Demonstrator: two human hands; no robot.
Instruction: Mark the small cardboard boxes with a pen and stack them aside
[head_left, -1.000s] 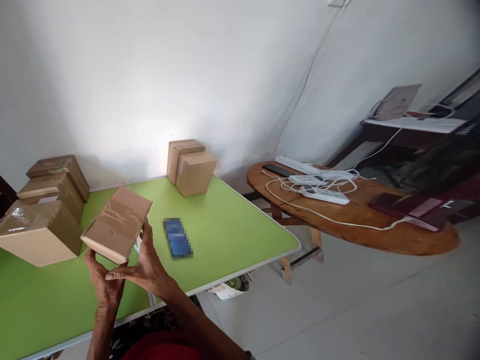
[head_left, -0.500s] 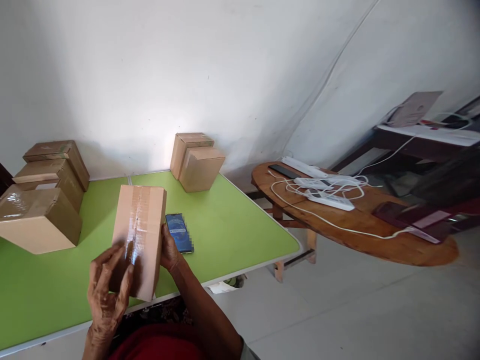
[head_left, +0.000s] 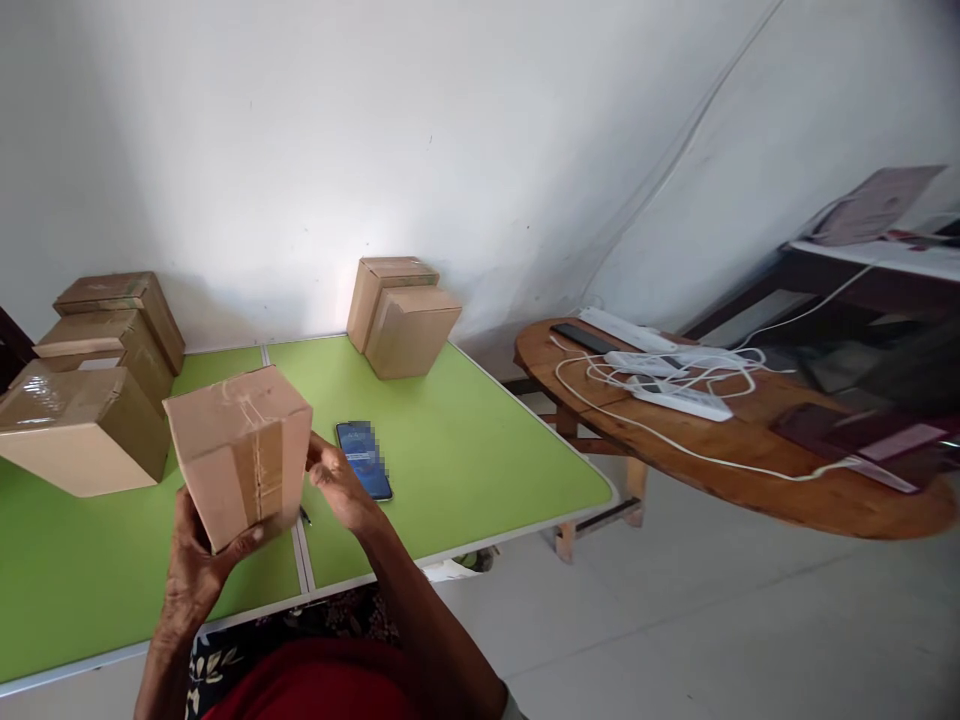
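A taped cardboard box (head_left: 214, 470) is held above the green table, tilted so that its top and one taped side face me. My left hand (head_left: 199, 565) grips its lower left corner, the thumb lying along the bottom edge and the other fingers partly hidden behind. On the right side of the box, my right hand (head_left: 337, 485) has its fingers curled against the edge, their tips partly out of sight. Just beyond that hand lies a phone (head_left: 360, 460) with a lit blue screen. A small dark pen-like thing (head_left: 305, 516) shows below the box.
Several cardboard boxes (head_left: 127, 430) stand at the left of the green table (head_left: 480, 460). Two more boxes (head_left: 412, 335) lean together by the wall. To the right, a wooden oval table (head_left: 750, 450) carries white power strips (head_left: 679, 398) and tangled cables.
The box has turned and tipped, so its end now shows. My left hand has moved from the taped face to the lower left corner. My right hand stays at the right side.
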